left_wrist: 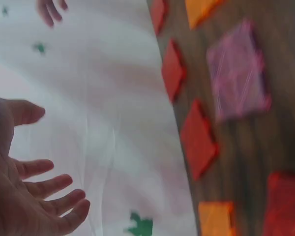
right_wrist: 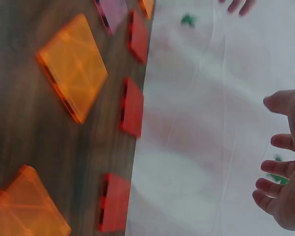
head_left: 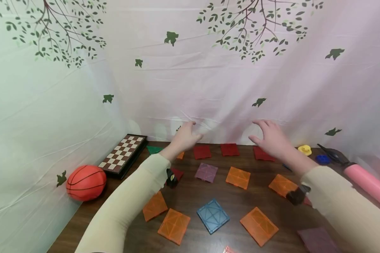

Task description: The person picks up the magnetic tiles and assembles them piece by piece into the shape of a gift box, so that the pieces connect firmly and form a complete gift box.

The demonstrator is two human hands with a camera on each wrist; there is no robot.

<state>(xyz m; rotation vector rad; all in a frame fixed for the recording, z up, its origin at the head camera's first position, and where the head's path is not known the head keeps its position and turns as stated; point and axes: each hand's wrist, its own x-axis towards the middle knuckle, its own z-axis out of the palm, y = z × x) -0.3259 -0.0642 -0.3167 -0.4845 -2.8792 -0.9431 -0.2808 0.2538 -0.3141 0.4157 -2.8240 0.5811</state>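
Both hands are raised over the back of the table, apart from each other and holding nothing. My left hand (head_left: 186,137) has its fingers spread and loosely bent, as the left wrist view also shows. Across from it, my right hand (head_left: 269,137) has its thumb held away from relaxed fingers. Below them lie flat translucent magnetic tiles: a red tile (head_left: 202,152), another red tile (head_left: 230,149) and a third red tile (head_left: 263,154) along the back edge. Nearer are a purple tile (head_left: 206,172), an orange tile (head_left: 238,177) and a blue tile (head_left: 213,216).
At the left are a chessboard case (head_left: 123,153) and a red ball (head_left: 86,183) with black lines. A yellow rubber duck (head_left: 304,150), a blue block (head_left: 323,159) and a pink cylinder with a black nozzle (head_left: 370,186) lie right. A printed curtain (head_left: 190,88) hangs behind the table.
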